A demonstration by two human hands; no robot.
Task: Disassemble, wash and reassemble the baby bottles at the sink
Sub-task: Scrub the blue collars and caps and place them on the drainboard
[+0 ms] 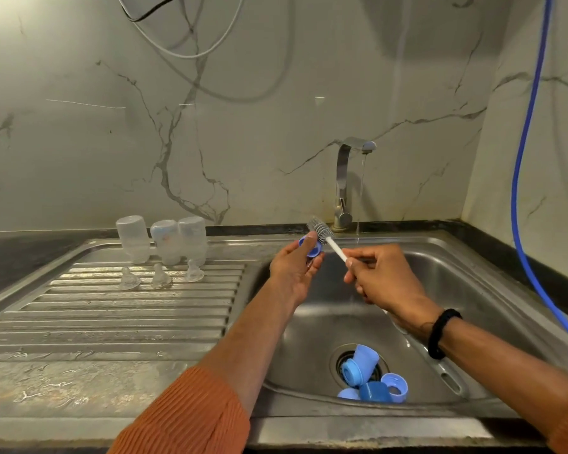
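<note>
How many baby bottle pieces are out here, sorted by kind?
Clear bottles upside down on the drainboard: 3
Clear teats: 3
Blue parts in the basin: about 5
Blue ring in the left hand: 1
Total: about 12

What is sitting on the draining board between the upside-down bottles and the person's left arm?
In the head view, three clear teats stand in a row just in front of the bottles; beyond them, only bare ribbed draining board reaches the left arm.

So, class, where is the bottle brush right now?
In the head view, the right hand holds the bottle brush over the sink, bristles against the blue ring.
</note>
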